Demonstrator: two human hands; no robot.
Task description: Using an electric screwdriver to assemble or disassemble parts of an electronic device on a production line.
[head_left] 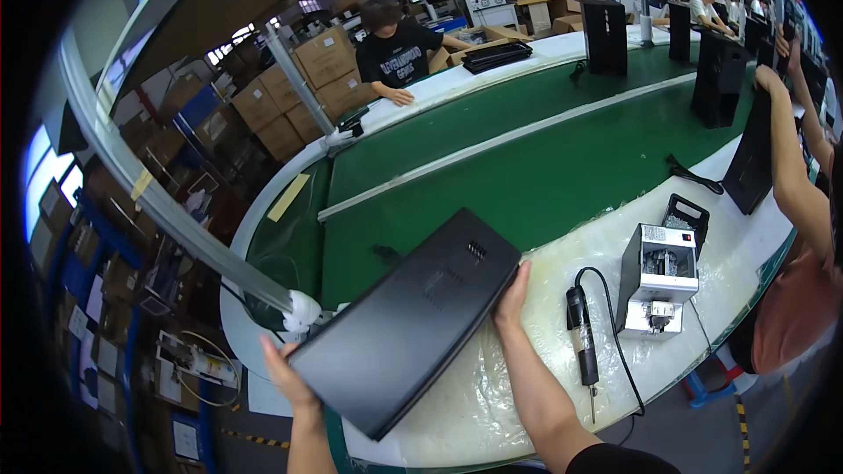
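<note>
A long black plastic housing (408, 320) with a small vent grille near its far end is held tilted between my two hands, over the near edge of the green belt. My left hand (290, 377) grips its near left end, thumb raised along the side. At the far right end, my right hand (512, 298) clasps the edge, its fingers partly hidden beneath. Right of my forearm, an electric screwdriver (581, 333) with a black cable lies on the plastic-covered worktop (527, 395). Beside it stands a silver and black screw feeder (659, 281).
A green conveyor belt (544, 167) with a metal divider (492, 136) runs across. Several black housings (606, 39) stand along it. A co-worker (395, 48) stands opposite, and another person's arm (786, 145) handles a housing at right. A metal post (176, 202) rises at left.
</note>
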